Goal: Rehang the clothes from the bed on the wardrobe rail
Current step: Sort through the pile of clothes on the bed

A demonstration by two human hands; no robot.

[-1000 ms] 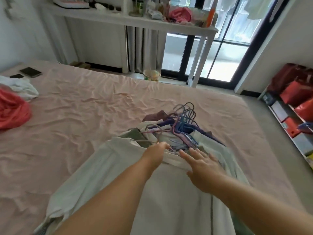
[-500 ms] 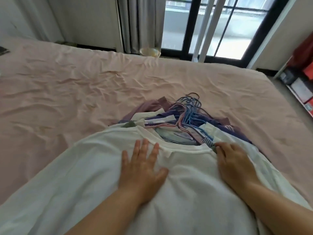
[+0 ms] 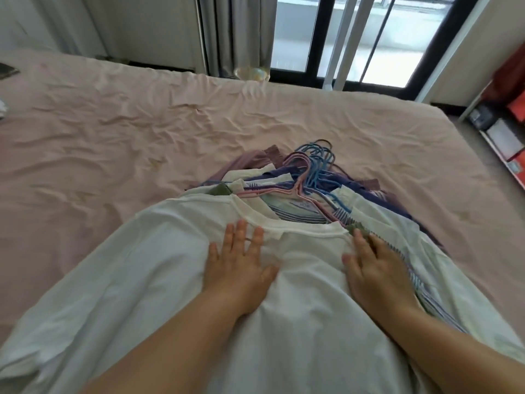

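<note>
Both hands lie flat and open on a white T-shirt (image 3: 176,280) topping a stack of hangered clothes on the bed (image 3: 113,132), gripping nothing: left hand (image 3: 238,268) below the collar, right hand (image 3: 375,268) at the shoulder. Best next, probably: gather the hanger hooks (image 3: 315,160) together. The stack runs lengthwise away from the hands, hooks pointing beyond the fingertips.

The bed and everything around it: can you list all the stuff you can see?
Wrinkled pink bed sheet: one, pink, covering the bed.
White cotton T-shirt: one, white, top of the clothes pile.
Plastic hangers: a bunch, blue and pink, hooks beyond the collar.
Purple garments: count unclear, under the pile.
Grey curtain: one, beside the window.
Black-framed glass door: one, behind the bed.
Shelf with red boxes: far right.
Left hand: flat on the T-shirt.
Right hand: flat on the T-shirt.
</note>
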